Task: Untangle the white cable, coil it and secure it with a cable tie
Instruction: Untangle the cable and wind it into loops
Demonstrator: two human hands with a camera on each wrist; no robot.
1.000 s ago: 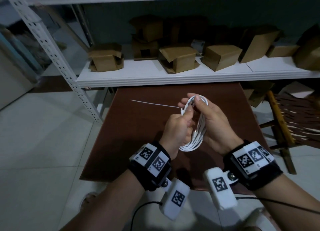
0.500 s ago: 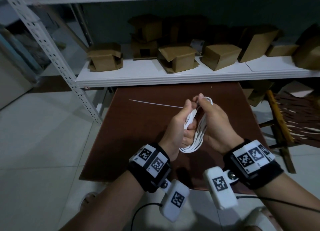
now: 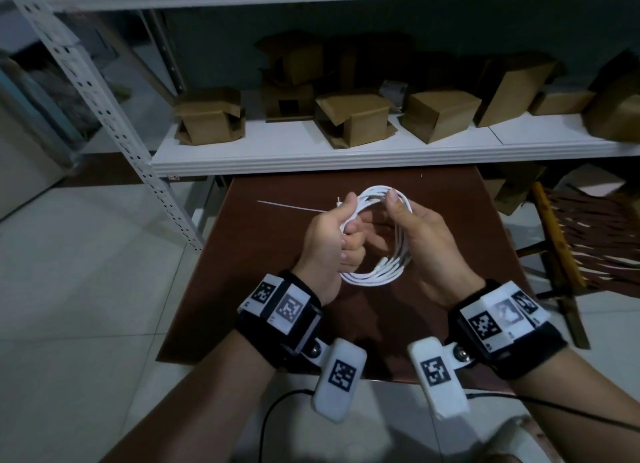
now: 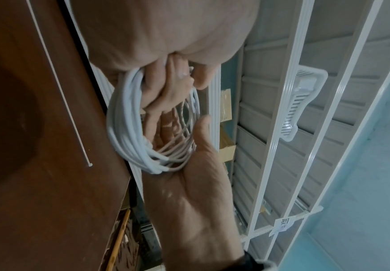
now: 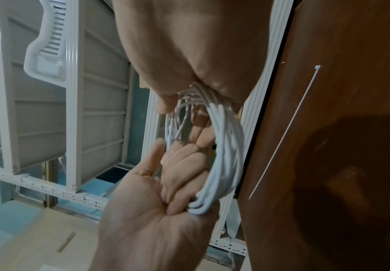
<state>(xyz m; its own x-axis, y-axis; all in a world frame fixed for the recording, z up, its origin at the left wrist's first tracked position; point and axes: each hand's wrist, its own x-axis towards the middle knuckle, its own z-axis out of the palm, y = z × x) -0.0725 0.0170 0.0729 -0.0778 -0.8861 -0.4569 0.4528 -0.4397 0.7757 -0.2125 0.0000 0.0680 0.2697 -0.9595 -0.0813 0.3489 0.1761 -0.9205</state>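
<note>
head view, left hand (image 3: 327,235) and right hand (image 3: 420,234) both gripping coiled white cable (image 3: 384,275)

I count one white cable (image 3: 375,275), wound into one coil of several loops; the loops lie too close for an exact number. One cable tie (image 3: 287,206) lies on the one brown table (image 3: 221,289), to the left. My two hands, left hand (image 3: 329,240) and right hand (image 3: 426,240), hold the coil. About nine cardboard boxes (image 3: 356,119) sit on the far shelf (image 3: 311,157).

text: none legible | wrist bands (image 3: 289,310): square coded markers only
</note>
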